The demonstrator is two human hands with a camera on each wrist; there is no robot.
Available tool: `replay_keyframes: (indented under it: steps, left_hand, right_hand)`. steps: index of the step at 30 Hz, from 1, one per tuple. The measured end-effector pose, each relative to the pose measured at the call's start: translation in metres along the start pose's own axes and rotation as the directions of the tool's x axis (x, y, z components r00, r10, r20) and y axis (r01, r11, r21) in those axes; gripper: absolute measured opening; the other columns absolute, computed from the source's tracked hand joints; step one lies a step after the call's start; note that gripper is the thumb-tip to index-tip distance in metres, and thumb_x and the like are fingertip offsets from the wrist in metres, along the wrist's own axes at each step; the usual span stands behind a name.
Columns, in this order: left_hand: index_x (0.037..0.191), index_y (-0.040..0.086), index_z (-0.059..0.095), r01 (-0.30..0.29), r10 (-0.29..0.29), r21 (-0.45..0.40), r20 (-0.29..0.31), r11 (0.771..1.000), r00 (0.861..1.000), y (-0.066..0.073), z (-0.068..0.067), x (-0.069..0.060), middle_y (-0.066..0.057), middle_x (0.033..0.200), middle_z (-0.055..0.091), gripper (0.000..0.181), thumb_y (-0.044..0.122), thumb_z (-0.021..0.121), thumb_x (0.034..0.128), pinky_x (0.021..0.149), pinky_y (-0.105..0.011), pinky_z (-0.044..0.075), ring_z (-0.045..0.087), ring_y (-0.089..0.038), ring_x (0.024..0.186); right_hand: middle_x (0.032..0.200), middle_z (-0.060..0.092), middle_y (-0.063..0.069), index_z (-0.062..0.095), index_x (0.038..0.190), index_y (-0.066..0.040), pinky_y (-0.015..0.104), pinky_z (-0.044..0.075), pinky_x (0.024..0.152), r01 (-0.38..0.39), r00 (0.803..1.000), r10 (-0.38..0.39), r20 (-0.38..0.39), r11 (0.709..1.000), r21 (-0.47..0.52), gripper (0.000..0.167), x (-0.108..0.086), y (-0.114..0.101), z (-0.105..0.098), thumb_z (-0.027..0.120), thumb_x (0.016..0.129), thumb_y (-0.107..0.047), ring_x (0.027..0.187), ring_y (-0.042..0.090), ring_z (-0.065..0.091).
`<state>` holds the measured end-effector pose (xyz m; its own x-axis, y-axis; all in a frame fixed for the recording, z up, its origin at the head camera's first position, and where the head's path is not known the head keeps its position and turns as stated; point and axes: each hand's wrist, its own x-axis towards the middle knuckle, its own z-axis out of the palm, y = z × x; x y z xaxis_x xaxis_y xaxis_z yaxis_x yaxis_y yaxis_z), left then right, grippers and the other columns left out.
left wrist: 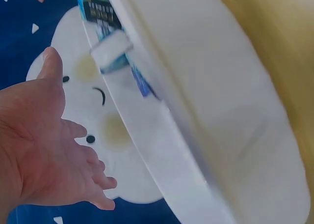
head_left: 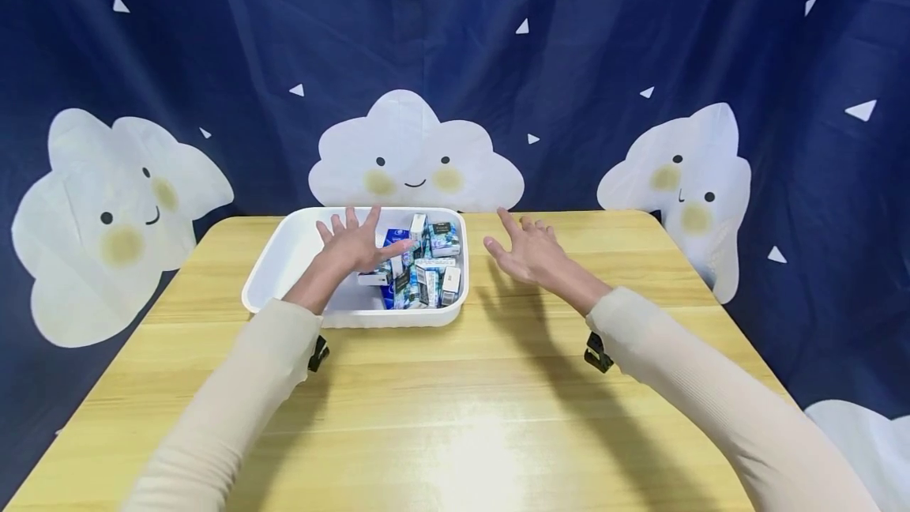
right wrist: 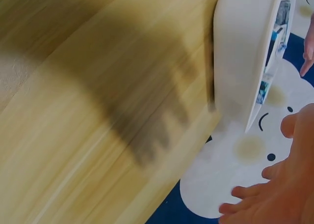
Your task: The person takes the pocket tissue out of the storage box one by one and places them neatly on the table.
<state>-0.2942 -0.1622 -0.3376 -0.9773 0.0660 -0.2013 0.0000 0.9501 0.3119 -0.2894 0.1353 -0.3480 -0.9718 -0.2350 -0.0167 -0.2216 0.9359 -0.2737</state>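
Observation:
A white tub [head_left: 284, 259] stands at the back of the table, left of centre, with several small blue, white and patterned boxes [head_left: 437, 263] heaped in its right half. Above the tub, the left hand [head_left: 348, 247] spreads its fingers and holds nothing; in the left wrist view this hand [left wrist: 54, 150] appears beside the tub's wall [left wrist: 196, 180]. Right of the tub, the right hand [head_left: 529, 251] is held over the table with fingers spread and nothing in it. The right wrist view shows that hand [right wrist: 279, 184] apart from the tub [right wrist: 240, 52].
The light wooden table [head_left: 441, 393] carries the shadows of both arms. Behind its back edge hangs a dark blue curtain [head_left: 569, 101] with white smiling clouds and small white triangles. Each wrist bears a black strap.

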Motion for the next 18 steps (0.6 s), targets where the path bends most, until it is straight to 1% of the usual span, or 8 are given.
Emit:
replay_keyframes:
  steps: [3,6,9,12,15,18]
  left_hand:
    - [0.164,0.012,-0.005,0.016,-0.016,0.022,0.005,1.0,1.0,-0.008,-0.009,0.0,-0.037,0.162,-0.013,0.107,0.075,0.047,0.0938,0.113,-0.073,-0.015,-0.011,-0.062,0.146]
    - [0.163,0.01,-0.006,0.035,-0.035,0.026,0.014,0.999,0.999,-0.017,-0.019,0.001,-0.039,0.161,-0.012,0.107,0.074,0.045,0.0945,0.113,-0.074,-0.014,-0.01,-0.063,0.146]
    - [0.162,0.006,-0.007,0.049,-0.05,0.029,0.024,0.998,0.998,-0.027,-0.028,0.001,-0.042,0.159,-0.011,0.107,0.074,0.043,0.0956,0.114,-0.075,-0.009,-0.008,-0.064,0.146]
    - [0.161,0.003,-0.008,0.075,-0.076,0.034,0.035,0.997,0.997,-0.038,-0.035,0.002,-0.044,0.158,-0.008,0.108,0.074,0.041,0.096,0.115,-0.075,-0.003,-0.005,-0.066,0.145]
    - [0.16,0.0,-0.008,0.116,-0.118,0.04,0.04,0.992,0.992,-0.051,-0.041,0.001,-0.046,0.157,-0.005,0.109,0.073,0.043,0.0962,0.115,-0.076,0.001,0.0,-0.068,0.143]
    - [0.159,-0.001,-0.009,0.176,-0.177,0.035,0.048,0.984,0.983,-0.063,-0.045,0.002,-0.045,0.157,-0.003,0.11,0.072,0.043,0.0965,0.115,-0.076,0.003,0.002,-0.067,0.143]
  right_hand:
    - [0.157,0.033,0.033,0.011,0.165,-0.017,0.062,0.021,0.12,-0.01,0.999,0.009,0.045,1.0,0.016,0.075,0.001,-0.005,0.001,0.032,0.105,-0.057,0.144,0.055,0.032]
    - [0.156,0.036,0.031,0.009,0.165,-0.017,0.058,0.028,0.119,-0.019,0.997,0.015,0.07,0.999,0.049,0.076,0.002,-0.01,0.004,0.032,0.105,-0.058,0.144,0.05,0.037]
    - [0.153,0.042,0.03,0.009,0.164,-0.012,0.055,0.034,0.117,-0.013,0.998,0.007,0.067,0.996,0.086,0.077,0.003,-0.014,0.008,0.033,0.105,-0.056,0.142,0.045,0.042]
    - [0.145,0.051,0.031,0.012,0.163,-0.007,0.052,0.038,0.115,0.005,0.998,-0.011,0.059,0.995,0.103,0.078,0.003,-0.019,0.012,0.033,0.106,-0.055,0.137,0.043,0.05]
    - [0.133,0.06,0.033,0.015,0.163,-0.006,0.051,0.042,0.112,0.031,0.998,-0.036,0.047,0.994,0.105,0.076,0.003,-0.024,0.015,0.033,0.106,-0.054,0.13,0.042,0.056]
    - [0.125,0.064,0.033,0.019,0.162,-0.005,0.051,0.043,0.111,0.05,0.998,-0.054,0.03,0.993,0.111,0.073,0.003,-0.029,0.016,0.034,0.107,-0.051,0.128,0.041,0.058]
